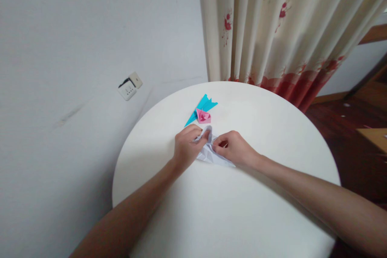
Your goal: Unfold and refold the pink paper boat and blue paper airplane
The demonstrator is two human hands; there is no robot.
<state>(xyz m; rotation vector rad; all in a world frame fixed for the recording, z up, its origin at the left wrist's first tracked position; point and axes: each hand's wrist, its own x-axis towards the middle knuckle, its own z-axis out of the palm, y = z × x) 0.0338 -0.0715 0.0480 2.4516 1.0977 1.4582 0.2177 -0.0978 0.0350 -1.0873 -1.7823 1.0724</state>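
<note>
A pale lilac folded paper [211, 155] lies on the round white table [229, 205], partly hidden under both hands. My left hand [188, 146] pinches its upper left part, fingers curled over a raised flap. My right hand [232, 148] presses and pinches the paper's right side, thumb and forefinger together on a fold. Just beyond the hands sits a small pink folded paper boat [203, 116], resting against a turquoise folded paper plane [202, 107].
A grey wall with a white socket plate [130, 86] stands to the left. A cream curtain with red flowers [281, 32] hangs behind the table. Dark wooden floor [347, 137] lies to the right.
</note>
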